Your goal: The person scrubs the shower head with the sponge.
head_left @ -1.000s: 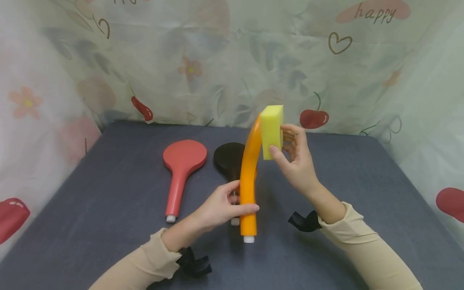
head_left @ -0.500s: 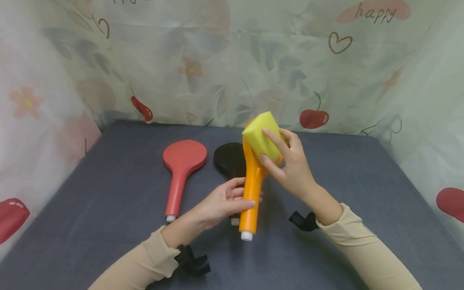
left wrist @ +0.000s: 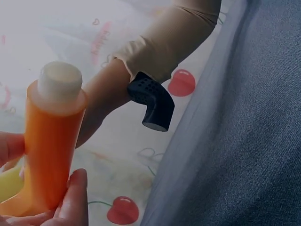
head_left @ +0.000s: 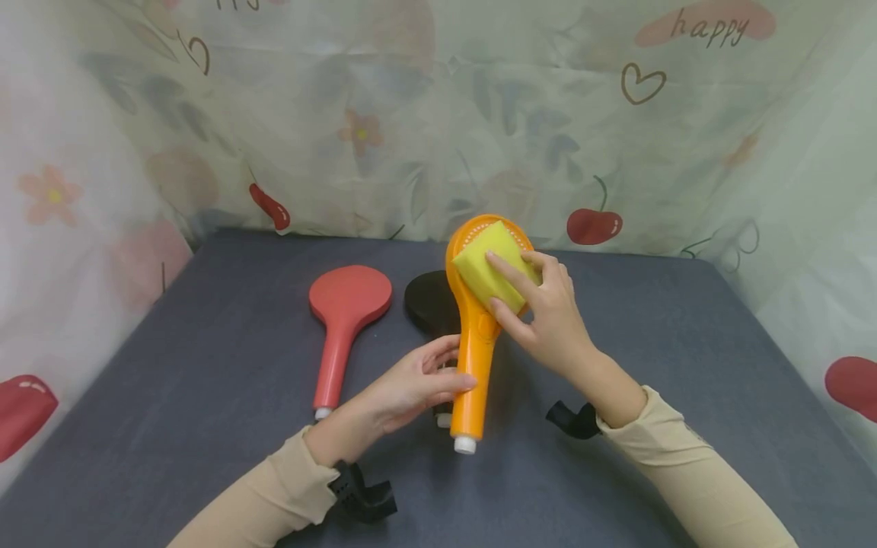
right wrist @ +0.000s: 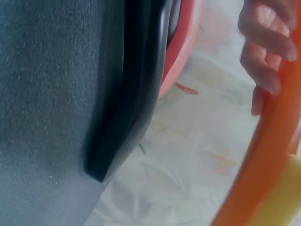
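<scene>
An orange shower head (head_left: pixel 471 358) is held up over the table, its round nozzle face turned toward me and its white threaded end pointing down. My left hand (head_left: pixel 414 388) grips its handle, thumb across the front. In the left wrist view the white end (left wrist: pixel 59 80) shows large above the fingers. My right hand (head_left: pixel 548 312) holds a yellow sponge (head_left: pixel 495 262) against the nozzle face, fingers spread over the sponge. The sponge covers most of the nozzles; a row of them shows along the top edge.
A red shower head (head_left: pixel 349 293) lies face down on the dark cloth-covered table (head_left: pixel 205 365) at left. Beside it a black shower head (head_left: pixel 432 301) is partly hidden behind the orange one. Patterned curtains (head_left: pixel 445 114) enclose the back and sides.
The orange shower head has turned from edge-on to face me. The sponge has tilted and moved down and left onto its face, the right hand's fingers now over the sponge.
</scene>
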`<action>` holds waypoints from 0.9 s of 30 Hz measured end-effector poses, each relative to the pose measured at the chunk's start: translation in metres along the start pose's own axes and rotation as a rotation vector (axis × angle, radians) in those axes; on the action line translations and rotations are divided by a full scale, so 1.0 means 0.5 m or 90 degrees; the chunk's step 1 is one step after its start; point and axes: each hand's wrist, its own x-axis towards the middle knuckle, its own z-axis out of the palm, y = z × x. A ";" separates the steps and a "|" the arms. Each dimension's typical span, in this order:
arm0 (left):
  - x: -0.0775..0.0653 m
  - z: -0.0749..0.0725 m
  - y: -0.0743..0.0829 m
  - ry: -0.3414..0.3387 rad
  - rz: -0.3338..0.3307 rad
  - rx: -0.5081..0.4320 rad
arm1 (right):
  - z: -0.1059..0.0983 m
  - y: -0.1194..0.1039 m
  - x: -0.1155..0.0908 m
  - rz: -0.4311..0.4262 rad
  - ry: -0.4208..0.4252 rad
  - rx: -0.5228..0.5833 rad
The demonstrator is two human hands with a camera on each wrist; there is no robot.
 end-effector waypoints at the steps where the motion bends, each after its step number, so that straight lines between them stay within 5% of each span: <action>1: 0.000 0.000 -0.001 -0.008 0.002 0.004 | 0.001 -0.002 0.000 -0.022 0.002 0.000; 6: -0.001 0.000 -0.002 -0.033 0.010 0.016 | -0.002 -0.001 0.005 -0.074 0.009 -0.016; 16: -0.002 0.002 -0.005 -0.034 0.004 0.027 | -0.012 0.031 0.026 0.028 0.043 -0.023; 24: -0.001 0.002 -0.003 -0.033 0.013 0.035 | -0.002 0.011 0.018 -0.093 0.018 -0.010; 27: -0.001 0.000 -0.004 -0.035 0.012 0.034 | -0.005 0.010 0.020 -0.088 0.016 -0.017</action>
